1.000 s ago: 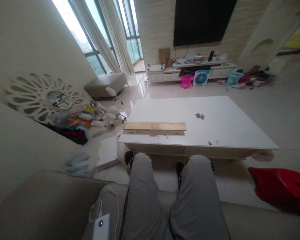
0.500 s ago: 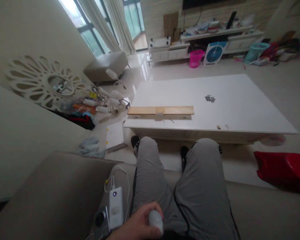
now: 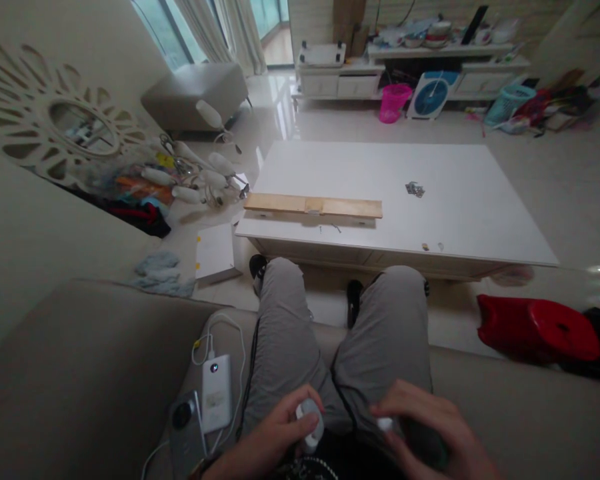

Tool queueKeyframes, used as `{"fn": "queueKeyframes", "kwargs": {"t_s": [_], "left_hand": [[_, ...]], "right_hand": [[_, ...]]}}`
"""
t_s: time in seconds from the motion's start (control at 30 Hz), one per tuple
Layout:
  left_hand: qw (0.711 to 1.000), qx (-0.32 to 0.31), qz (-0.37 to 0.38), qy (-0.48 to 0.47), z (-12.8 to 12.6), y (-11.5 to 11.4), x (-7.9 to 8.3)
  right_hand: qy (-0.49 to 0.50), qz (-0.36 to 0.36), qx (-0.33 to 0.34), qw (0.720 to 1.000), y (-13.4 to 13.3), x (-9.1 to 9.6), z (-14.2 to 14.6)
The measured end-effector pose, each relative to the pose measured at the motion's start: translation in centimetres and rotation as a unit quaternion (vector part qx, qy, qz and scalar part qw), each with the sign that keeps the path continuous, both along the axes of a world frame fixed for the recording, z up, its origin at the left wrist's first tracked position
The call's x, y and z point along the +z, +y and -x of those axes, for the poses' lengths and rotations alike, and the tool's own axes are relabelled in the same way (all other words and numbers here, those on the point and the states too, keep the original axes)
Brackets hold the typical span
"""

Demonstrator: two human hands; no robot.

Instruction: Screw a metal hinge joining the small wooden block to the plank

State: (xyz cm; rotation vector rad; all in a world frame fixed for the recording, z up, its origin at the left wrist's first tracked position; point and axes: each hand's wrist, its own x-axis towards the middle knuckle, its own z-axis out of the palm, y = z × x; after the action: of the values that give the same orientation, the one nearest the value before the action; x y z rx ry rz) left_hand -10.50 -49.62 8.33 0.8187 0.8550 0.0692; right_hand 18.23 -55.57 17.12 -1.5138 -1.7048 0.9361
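I sit on a beige sofa with my grey-trousered legs (image 3: 290, 333) stretched toward a white low table (image 3: 460, 220). My left hand (image 3: 275, 440) rests in my lap, its fingers curled round a small white rounded object (image 3: 310, 420). My right hand (image 3: 430, 433) is beside it, fingers bent over another small white thing (image 3: 386, 424) that is mostly hidden. On the table lie a long wooden board (image 3: 313, 205) near the front left edge and a small heap of metal parts (image 3: 415, 189).
A white power bank (image 3: 216, 401) with cable and a grey device (image 3: 184, 433) lie on the sofa left of my leg. A red plastic stool (image 3: 535, 330) lies tipped on the floor at right. Clutter, white lamp parts (image 3: 200, 180) and a white panel (image 3: 215, 253) sit at left.
The view has tilted downward. My left hand came into sight holding the white object, and now my right hand has joined it in my lap.
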Motion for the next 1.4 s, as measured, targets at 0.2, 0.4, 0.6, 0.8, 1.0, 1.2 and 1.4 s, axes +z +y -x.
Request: {"fn": "queueKeyframes", "kwargs": {"t_s": [0.2,0.4,0.6,0.8,1.0,1.2,1.4], "left_hand": [[0.999,0.001,-0.05,0.008,-1.2,0.0,0.0],[0.997,-0.058,-0.016,-0.054,-0.7,-0.4,0.6],[0.992,-0.106,-0.063,-0.027,-0.8,-0.6,0.6],[0.991,-0.095,-0.097,0.003,-1.1,-0.6,0.3],[0.996,-0.071,-0.057,-0.01,-1.4,-0.8,-0.5],[0.986,-0.105,-0.121,-0.041,-2.9,-0.7,-1.4],[0.941,-0.199,-0.263,-0.074,-7.5,-0.1,-1.8]], "right_hand": [[0.038,0.089,0.017,0.995,1.0,-3.7,4.7],[0.031,0.127,0.072,0.989,-0.3,-5.6,6.0],[0.02,0.15,0.106,0.983,-0.8,-6.5,5.9],[0.001,0.149,0.126,0.981,-1.2,-6.8,5.9],[-0.017,0.108,0.166,0.98,-1.8,-9.2,5.6],[0.009,0.115,0.073,0.991,-1.7,-9.5,4.0],[0.134,0.306,-0.098,0.937,-1.4,-7.6,0.5]]}}
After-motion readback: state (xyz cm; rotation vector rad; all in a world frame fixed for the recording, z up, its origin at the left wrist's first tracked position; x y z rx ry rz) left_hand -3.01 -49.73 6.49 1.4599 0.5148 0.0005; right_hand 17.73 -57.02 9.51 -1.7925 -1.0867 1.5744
